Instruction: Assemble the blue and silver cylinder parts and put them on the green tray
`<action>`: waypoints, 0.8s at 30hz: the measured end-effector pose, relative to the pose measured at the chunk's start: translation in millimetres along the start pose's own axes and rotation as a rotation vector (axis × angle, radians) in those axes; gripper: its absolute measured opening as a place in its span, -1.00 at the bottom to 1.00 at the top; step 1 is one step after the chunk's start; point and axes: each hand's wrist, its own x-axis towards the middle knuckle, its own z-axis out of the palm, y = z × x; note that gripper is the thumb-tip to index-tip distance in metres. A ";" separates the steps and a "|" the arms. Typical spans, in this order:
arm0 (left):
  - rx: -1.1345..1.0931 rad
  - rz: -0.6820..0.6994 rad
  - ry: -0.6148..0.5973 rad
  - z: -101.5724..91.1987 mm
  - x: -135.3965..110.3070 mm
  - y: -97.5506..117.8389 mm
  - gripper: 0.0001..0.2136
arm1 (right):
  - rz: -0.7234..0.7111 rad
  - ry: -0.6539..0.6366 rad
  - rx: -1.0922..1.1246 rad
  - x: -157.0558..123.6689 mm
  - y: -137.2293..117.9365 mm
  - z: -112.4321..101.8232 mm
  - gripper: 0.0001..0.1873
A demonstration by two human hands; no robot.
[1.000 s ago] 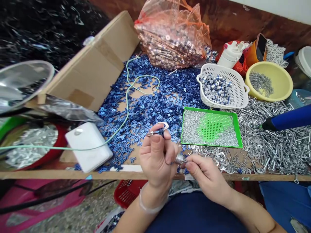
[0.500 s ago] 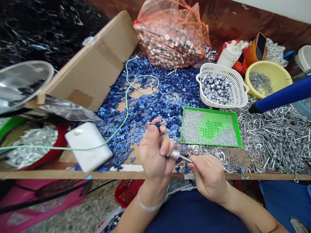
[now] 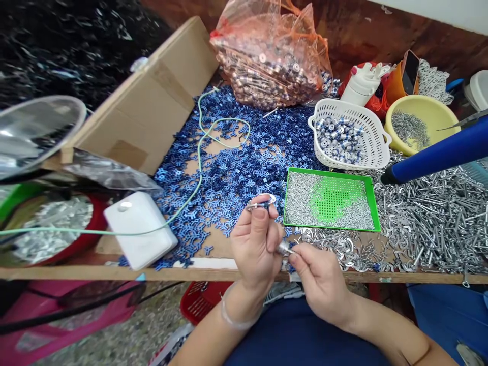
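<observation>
My left hand (image 3: 256,249) is closed, palm toward me. Its thumb and fingertips pinch a curved silver metal piece (image 3: 271,199) with a dark blue part against it. Lower down, its curled fingers hold a silver metal cylinder (image 3: 283,248). My right hand (image 3: 324,282) is closed on a thin metal pin that meets the cylinder's end; most of the pin is hidden by the fingers. Behind the hands lie many blue three-armed pieces (image 3: 229,178). Loose curved silver pieces (image 3: 343,246) are scattered near the right hand.
A green tray (image 3: 377,223) of tiny metal bits lies behind my right hand. A white basket (image 3: 377,147) of cylinders and a yellow bowl (image 3: 438,114) stand beyond it. Metal pins (image 3: 442,218) are heaped right, below a blue rod (image 3: 438,157). A green cord (image 3: 199,152) crosses the blue pieces.
My left hand has moved slightly right and turned, tilting the curved piece. The two hands are closer together, and less of the pin shows between the cylinder and my right fingertips.
</observation>
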 end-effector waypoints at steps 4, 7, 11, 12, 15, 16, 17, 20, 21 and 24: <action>-0.031 -0.057 -0.031 -4.5 6.4 2.2 -0.83 | -0.153 -0.009 -0.138 -1.2 5.7 1.2 -0.73; -0.016 -0.017 -0.013 -9.6 11.5 11.3 -0.84 | 0.041 -0.112 0.027 -4.3 9.4 -6.5 -0.70; -0.025 0.099 -0.017 -12.7 13.9 19.2 -0.82 | 0.316 -0.268 0.539 -6.4 14.9 -11.6 -0.63; -0.021 0.105 -0.021 -12.0 13.5 18.1 -0.82 | 0.349 -0.260 0.661 -5.4 16.3 -10.3 -0.63; -0.041 0.089 -0.010 -7.6 12.3 9.6 -0.81 | 0.456 -0.253 1.013 2.3 21.4 -2.0 -0.65; -0.069 0.084 -0.005 -6.1 12.2 6.6 -0.80 | 0.494 -0.333 1.137 5.7 23.2 1.3 -0.67; -0.107 0.070 -0.009 -4.9 12.1 4.1 -0.79 | 0.527 -0.438 1.249 9.0 25.0 4.3 -0.69; -0.235 -0.066 -0.066 -4.5 10.7 1.2 -0.77 | 0.587 -0.617 1.418 16.4 28.1 11.0 -0.76; -0.269 -0.129 -0.097 -5.2 9.8 1.7 -0.77 | 0.599 -0.606 1.432 17.4 27.8 12.1 -0.76; -0.297 -0.211 -0.145 -6.6 9.0 8.2 -0.79 | 0.519 -0.443 1.212 14.7 22.7 12.2 -0.74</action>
